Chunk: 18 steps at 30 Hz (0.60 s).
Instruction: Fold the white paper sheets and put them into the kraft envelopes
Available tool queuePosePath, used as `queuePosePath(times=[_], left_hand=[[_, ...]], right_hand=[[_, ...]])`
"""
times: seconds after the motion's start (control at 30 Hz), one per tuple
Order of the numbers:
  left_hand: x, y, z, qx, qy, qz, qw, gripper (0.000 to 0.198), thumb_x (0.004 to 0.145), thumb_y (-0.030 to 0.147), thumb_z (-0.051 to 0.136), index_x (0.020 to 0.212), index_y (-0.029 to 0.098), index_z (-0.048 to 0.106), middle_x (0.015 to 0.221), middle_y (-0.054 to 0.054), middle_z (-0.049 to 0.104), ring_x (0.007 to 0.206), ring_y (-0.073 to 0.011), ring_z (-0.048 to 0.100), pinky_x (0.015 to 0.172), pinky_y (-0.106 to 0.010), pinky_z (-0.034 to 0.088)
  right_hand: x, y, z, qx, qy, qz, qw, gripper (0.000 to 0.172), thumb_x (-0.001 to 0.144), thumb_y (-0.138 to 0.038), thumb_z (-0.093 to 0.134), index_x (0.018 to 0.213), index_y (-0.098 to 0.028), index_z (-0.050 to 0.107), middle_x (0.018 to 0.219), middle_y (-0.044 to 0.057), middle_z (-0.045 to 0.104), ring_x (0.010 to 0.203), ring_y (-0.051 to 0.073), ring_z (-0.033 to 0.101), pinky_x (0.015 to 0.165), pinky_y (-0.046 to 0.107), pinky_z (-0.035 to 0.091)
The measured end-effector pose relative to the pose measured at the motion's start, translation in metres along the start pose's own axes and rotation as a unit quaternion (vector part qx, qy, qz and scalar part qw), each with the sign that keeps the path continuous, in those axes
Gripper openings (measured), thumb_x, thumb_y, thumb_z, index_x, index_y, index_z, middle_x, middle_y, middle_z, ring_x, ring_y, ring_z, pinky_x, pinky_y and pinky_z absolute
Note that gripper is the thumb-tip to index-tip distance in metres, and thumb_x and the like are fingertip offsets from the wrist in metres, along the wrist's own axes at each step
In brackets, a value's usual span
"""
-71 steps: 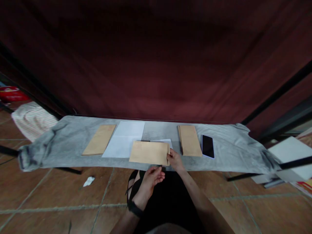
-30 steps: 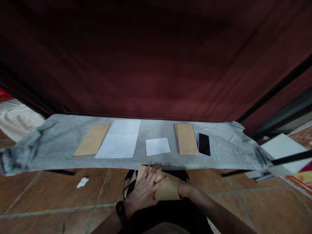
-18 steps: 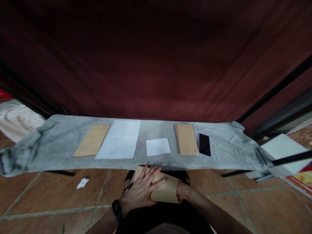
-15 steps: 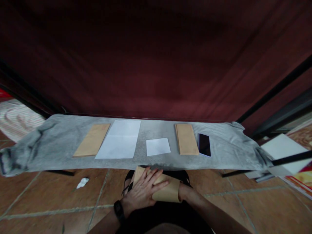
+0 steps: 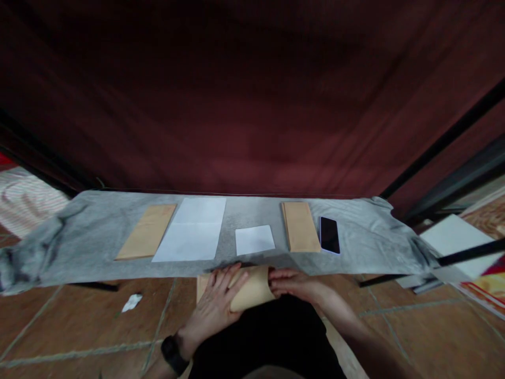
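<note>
A brown paper envelope [image 5: 255, 287] lies across my lap at the front edge of the cloth-covered bench, its open end bulging toward the right. My left hand [image 5: 219, 295] presses over its left part, fingers wrapped on the paper and a dark watch on the wrist. At the open end, my right hand [image 5: 292, 283] grips the rim with fingers bent and their tips inside the mouth. What the envelope holds, if anything, is hidden. Just beyond it lies a small white paper [image 5: 254, 240]. A larger creased white sheet [image 5: 193, 230] is farther left.
A grey cloth [image 5: 90, 231] covers the bench. On it are a brown envelope [image 5: 147, 231] at left, stacked brown envelopes [image 5: 302, 227] and a phone [image 5: 330, 235] at right. A dark red curtain [image 5: 252, 131] hangs behind. A crumpled white scrap [image 5: 131, 302] is on the tiled floor.
My right hand has drawn back out of the envelope, from wrist-deep to fingertips at its mouth. The envelope and my left hand have shifted left, and the envelope's open end has risen.
</note>
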<state>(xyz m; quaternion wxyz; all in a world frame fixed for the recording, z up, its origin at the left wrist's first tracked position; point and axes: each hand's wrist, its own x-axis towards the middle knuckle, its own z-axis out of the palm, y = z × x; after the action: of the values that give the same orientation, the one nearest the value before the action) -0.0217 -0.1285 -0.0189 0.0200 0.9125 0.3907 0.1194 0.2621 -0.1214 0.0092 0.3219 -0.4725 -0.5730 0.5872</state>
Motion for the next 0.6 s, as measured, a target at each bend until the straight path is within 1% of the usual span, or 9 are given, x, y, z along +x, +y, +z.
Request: queuePosePath(times=[0.03, 0.07, 0.13, 0.17, 0.2, 0.33, 0.43, 0.5, 0.6], left_hand=[[-0.001, -0.008, -0.001, 0.001, 0.018, -0.033, 0.999, 0.1, 0.073, 0.028, 0.07, 0.157, 0.023, 0.014, 0.149, -0.015, 0.042, 0.131, -0.0345, 0.043, 0.108, -0.052, 0.033], [-0.001, -0.016, -0.002, 0.005, 0.034, -0.066, 0.997, 0.103, 0.074, 0.032, 0.07, 0.157, 0.02, 0.012, 0.145, -0.016, 0.046, 0.125, -0.0346, 0.047, 0.105, -0.051, 0.036], [-0.003, -0.028, 0.0, 0.021, 0.061, -0.123, 0.99, 0.105, 0.074, 0.038, 0.071, 0.157, 0.018, 0.011, 0.138, -0.016, 0.051, 0.117, -0.0346, 0.051, 0.1, -0.05, 0.04], [-0.004, -0.032, 0.001, 0.031, 0.07, -0.143, 0.987, 0.104, 0.074, 0.039, 0.071, 0.157, 0.018, 0.011, 0.137, -0.016, 0.052, 0.116, -0.0346, 0.052, 0.099, -0.05, 0.04], [-0.004, -0.035, 0.003, 0.041, 0.077, -0.157, 0.984, 0.103, 0.075, 0.039, 0.07, 0.157, 0.018, 0.011, 0.137, -0.016, 0.052, 0.116, -0.0347, 0.052, 0.099, -0.05, 0.04], [-0.01, -0.038, 0.009, 0.063, 0.086, -0.18, 0.978, 0.103, 0.074, 0.037, 0.07, 0.157, 0.018, 0.011, 0.136, -0.017, 0.051, 0.119, -0.0347, 0.051, 0.101, -0.049, 0.037], [-0.018, -0.042, 0.012, 0.076, 0.088, -0.192, 0.974, 0.101, 0.076, 0.038, 0.068, 0.157, 0.018, 0.011, 0.136, -0.017, 0.051, 0.119, -0.0344, 0.051, 0.102, -0.049, 0.036], [-0.022, -0.045, 0.015, 0.084, 0.097, -0.199, 0.972, 0.1, 0.078, 0.039, 0.067, 0.157, 0.018, 0.009, 0.136, -0.018, 0.051, 0.119, -0.0343, 0.051, 0.103, -0.049, 0.035], [-0.027, -0.05, 0.019, 0.084, 0.105, -0.204, 0.97, 0.098, 0.081, 0.04, 0.065, 0.157, 0.019, 0.007, 0.136, -0.018, 0.051, 0.121, -0.0344, 0.05, 0.104, -0.049, 0.034]], right_hand=[[0.009, -0.001, -0.008, 0.013, 0.005, -0.006, 1.0, 0.028, 0.083, -0.038, 0.059, 0.101, -0.021, 0.072, 0.09, 0.006, 0.071, 0.08, 0.02, 0.067, 0.067, 0.029, 0.053], [0.021, -0.001, -0.014, 0.0, 0.036, -0.008, 0.999, 0.032, 0.087, -0.039, 0.054, 0.11, -0.021, 0.069, 0.097, 0.007, 0.071, 0.084, 0.02, 0.067, 0.071, 0.031, 0.054], [0.048, 0.002, -0.022, -0.096, 0.156, -0.003, 0.983, 0.035, 0.089, -0.037, 0.052, 0.118, -0.021, 0.064, 0.101, 0.008, 0.07, 0.088, 0.021, 0.067, 0.076, 0.033, 0.055], [0.061, 0.005, -0.023, -0.177, 0.219, 0.015, 0.959, 0.036, 0.088, -0.036, 0.053, 0.119, -0.021, 0.063, 0.103, 0.008, 0.07, 0.089, 0.022, 0.067, 0.079, 0.035, 0.055], [0.074, 0.008, -0.023, -0.204, 0.246, 0.021, 0.947, 0.039, 0.086, -0.034, 0.057, 0.122, -0.019, 0.062, 0.109, 0.011, 0.068, 0.095, 0.025, 0.066, 0.086, 0.039, 0.053], [0.109, 0.024, -0.005, -0.294, 0.289, 0.061, 0.909, 0.054, 0.077, -0.029, 0.072, 0.126, -0.013, 0.057, 0.126, 0.021, 0.06, 0.119, 0.034, 0.056, 0.101, 0.044, 0.045], [0.122, 0.035, 0.006, -0.377, 0.305, 0.107, 0.868, 0.058, 0.075, -0.028, 0.075, 0.125, -0.009, 0.055, 0.129, 0.024, 0.057, 0.121, 0.035, 0.055, 0.102, 0.042, 0.043], [0.127, 0.041, 0.006, -0.351, 0.313, 0.105, 0.876, 0.054, 0.072, -0.027, 0.077, 0.119, -0.011, 0.057, 0.123, 0.023, 0.061, 0.118, 0.035, 0.057, 0.1, 0.042, 0.044], [0.131, 0.046, 0.0, -0.27, 0.318, 0.072, 0.906, 0.04, 0.069, -0.021, 0.077, 0.104, -0.015, 0.061, 0.107, 0.018, 0.066, 0.108, 0.034, 0.062, 0.094, 0.041, 0.046]])
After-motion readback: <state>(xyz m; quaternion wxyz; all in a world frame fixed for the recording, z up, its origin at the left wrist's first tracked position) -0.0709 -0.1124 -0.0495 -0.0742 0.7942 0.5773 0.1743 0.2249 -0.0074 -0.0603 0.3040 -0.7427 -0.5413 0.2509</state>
